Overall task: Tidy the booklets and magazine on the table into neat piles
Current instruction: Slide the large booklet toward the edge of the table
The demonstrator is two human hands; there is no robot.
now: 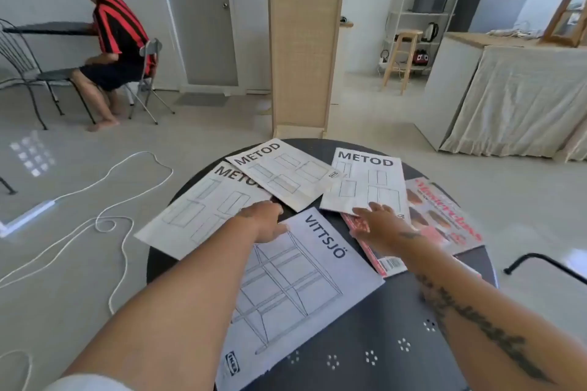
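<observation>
Four booklets and a magazine (444, 219) are lying spread out on the round dark table (397, 327). The left hand (265, 222) is resting on the top edge of the VITTSJÖ booklet (295, 289); I cannot tell its grip. The right hand (381, 225) is lying flat, fingers spread, over the right METOD booklet (365, 181) and the magazine.

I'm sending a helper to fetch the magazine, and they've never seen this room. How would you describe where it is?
Find the round dark table strewn with white instruction booklets. On its right side, partly under a METOD booklet and the person's right hand, lies the magazine. It is the only glossy, coloured item, pink and red with a barcode, among black-and-white line-drawing booklets.
</observation>
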